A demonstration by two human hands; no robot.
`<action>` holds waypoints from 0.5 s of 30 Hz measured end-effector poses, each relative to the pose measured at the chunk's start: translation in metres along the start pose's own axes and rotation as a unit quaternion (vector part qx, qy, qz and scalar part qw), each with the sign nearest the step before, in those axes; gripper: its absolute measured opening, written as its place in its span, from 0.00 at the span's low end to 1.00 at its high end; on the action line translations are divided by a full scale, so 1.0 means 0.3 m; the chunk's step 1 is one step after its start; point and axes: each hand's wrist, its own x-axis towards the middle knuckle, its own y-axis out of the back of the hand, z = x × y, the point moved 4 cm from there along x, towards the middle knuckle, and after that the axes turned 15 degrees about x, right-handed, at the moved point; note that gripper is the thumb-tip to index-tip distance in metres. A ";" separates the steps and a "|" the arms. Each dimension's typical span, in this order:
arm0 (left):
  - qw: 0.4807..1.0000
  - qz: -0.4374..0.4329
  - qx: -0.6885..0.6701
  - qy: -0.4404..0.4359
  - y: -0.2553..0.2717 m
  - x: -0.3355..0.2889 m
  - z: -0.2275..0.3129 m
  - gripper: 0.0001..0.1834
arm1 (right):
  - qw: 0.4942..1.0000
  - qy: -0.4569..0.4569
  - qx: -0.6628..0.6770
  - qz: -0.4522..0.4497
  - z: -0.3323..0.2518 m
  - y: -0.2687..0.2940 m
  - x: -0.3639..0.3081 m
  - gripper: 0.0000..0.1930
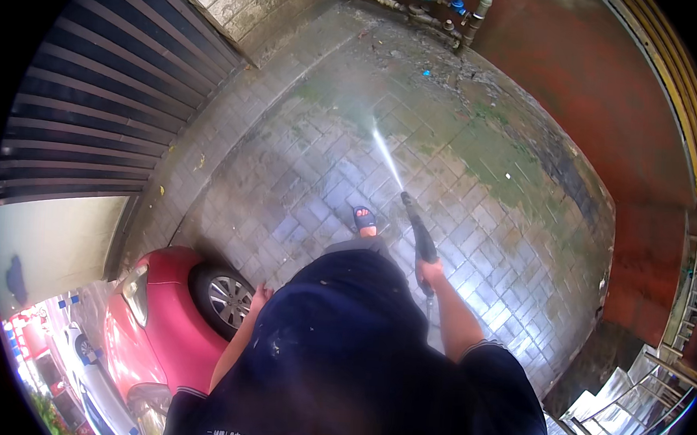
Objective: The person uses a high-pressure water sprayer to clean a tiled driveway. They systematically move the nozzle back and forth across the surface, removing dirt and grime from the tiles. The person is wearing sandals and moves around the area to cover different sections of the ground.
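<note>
My right hand (431, 272) grips a black pressure-washer lance (419, 231) that points away from me. A thin white water jet (385, 156) shoots from its tip onto wet grey paving bricks (327, 177). My left hand (262, 294) hangs at my side near my hip, with nothing seen in it; its fingers are mostly hidden by my dark shirt. One foot in a dark sandal (364, 218) stands on the paving just left of the lance.
A red car (162, 318) with a silver wheel (228, 299) stands at my left. A slatted metal shutter (95, 94) lies beyond it. Pipes (422, 9) run along the far wall. A red wall (607, 97) and metal stairs (630, 405) are on the right. Green moss (493, 162) patches the bricks.
</note>
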 end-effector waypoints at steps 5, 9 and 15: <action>0.997 0.060 -0.029 -0.036 0.198 0.052 0.625 0.30 | 1.000 -0.026 -0.002 -0.008 -0.153 0.029 0.077 0.12; 0.994 0.079 -0.043 -0.058 0.232 0.122 0.865 0.29 | 0.994 -0.030 -0.106 -0.013 -0.191 0.061 0.193 0.17; 0.995 0.076 -0.042 -0.048 0.208 0.155 0.837 0.30 | 0.994 -0.011 -0.103 0.016 -0.374 0.016 0.174 0.09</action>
